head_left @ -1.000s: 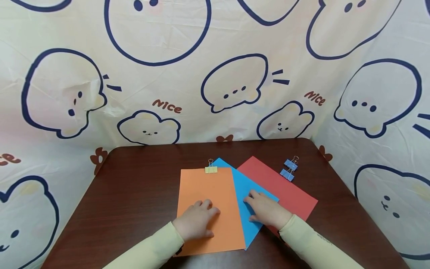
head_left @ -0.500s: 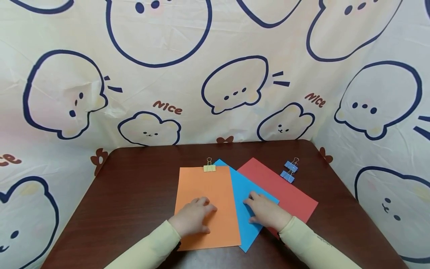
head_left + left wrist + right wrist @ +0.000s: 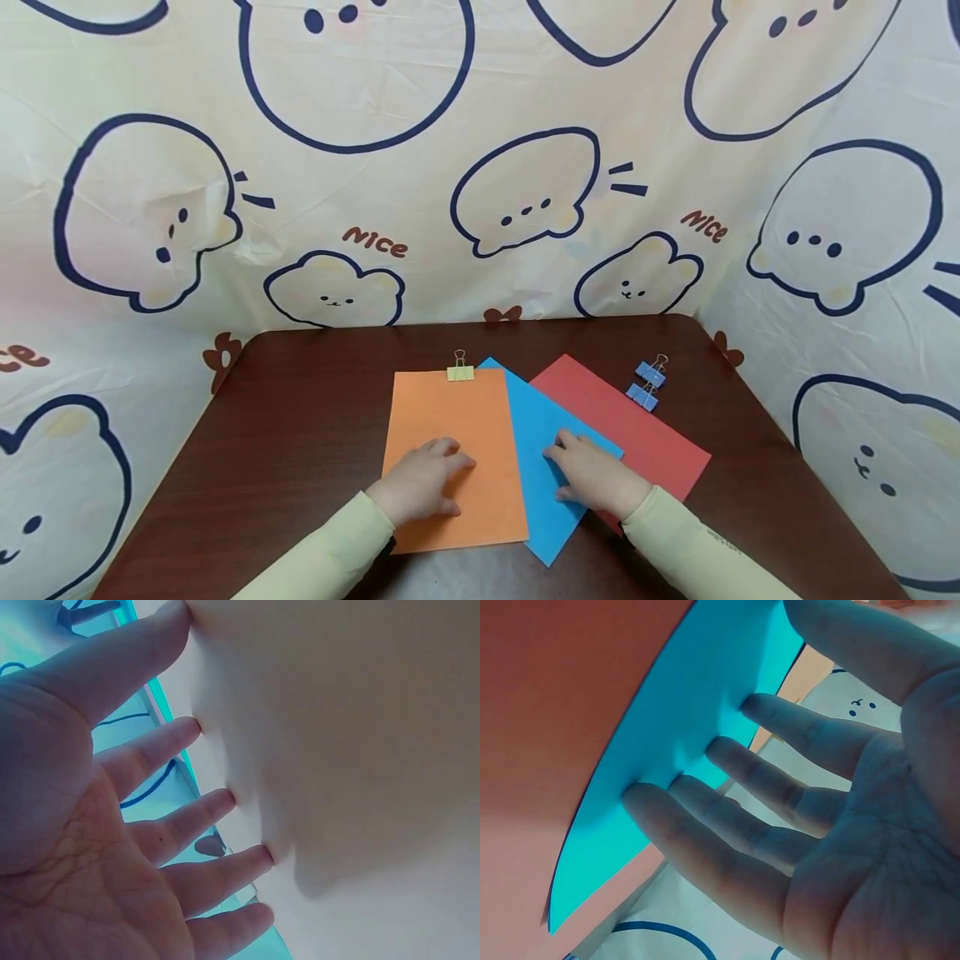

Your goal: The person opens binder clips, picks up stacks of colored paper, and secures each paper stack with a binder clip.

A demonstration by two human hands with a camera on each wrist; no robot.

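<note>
Left hand (image 3: 416, 483) spread, touching orange sheet (image 3: 453, 417), no grip — right hand (image 3: 596, 477) spread too, touching blue sheet (image 3: 529, 437). Orange sheet overlaps blue sheet, blue sheet overlaps red sheet (image 3: 643, 432) — yellow clip (image 3: 461, 373) on orange sheet's far edge.

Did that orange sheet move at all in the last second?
Yes: the orange sheet has slid left and slightly forward, judged against the unmoved red sheet.
</note>
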